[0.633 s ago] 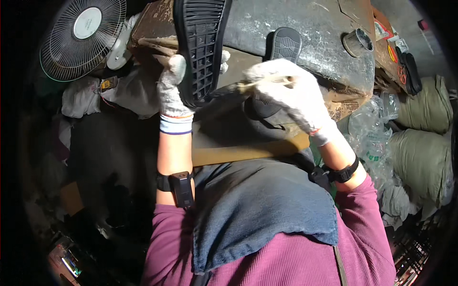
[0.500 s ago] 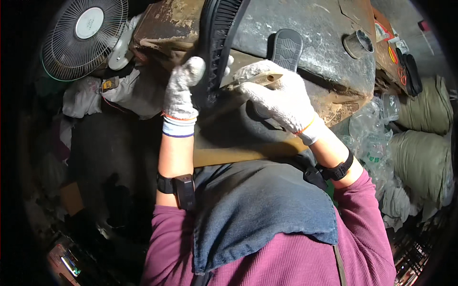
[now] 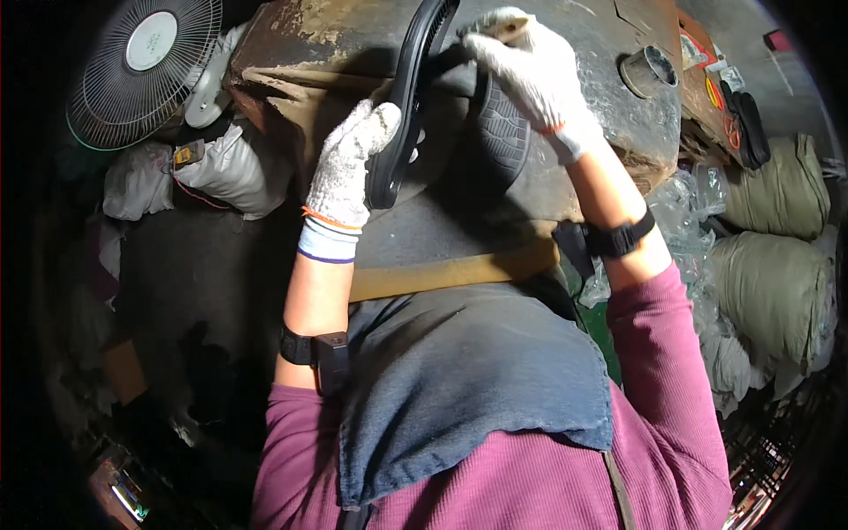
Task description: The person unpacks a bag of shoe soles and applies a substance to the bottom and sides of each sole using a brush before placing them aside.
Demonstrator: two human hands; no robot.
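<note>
My left hand [image 3: 356,146] in a white knit glove is closed round the lower part of a black shoe sole [image 3: 408,110], its fingertips showing past the far side. The sole stands tilted on edge, its upper end leaning right. Farther up and to the right, my gloved right hand [image 3: 536,66] grips a wooden-handled tool [image 3: 511,30]. A dark part of the tool reaches left toward the sole's ridged inner side; whether it touches is hard to tell. Below the right hand, a second black sole [image 3: 503,137] lies tread up on the bench.
A worn dark bench [image 3: 609,124] stands before me, with a metal cup [image 3: 649,71] on its right. A fan [image 3: 150,53] and white sacks [image 3: 234,172] are at left. Green sacks [image 3: 767,287] and clear plastic bags [image 3: 680,212] lie at right. A blue denim apron [image 3: 477,380] covers my lap.
My right hand has moved up and away from me with the tool. The held sole has turned more edge-on, its lower end higher. More of the second sole's tread shows.
</note>
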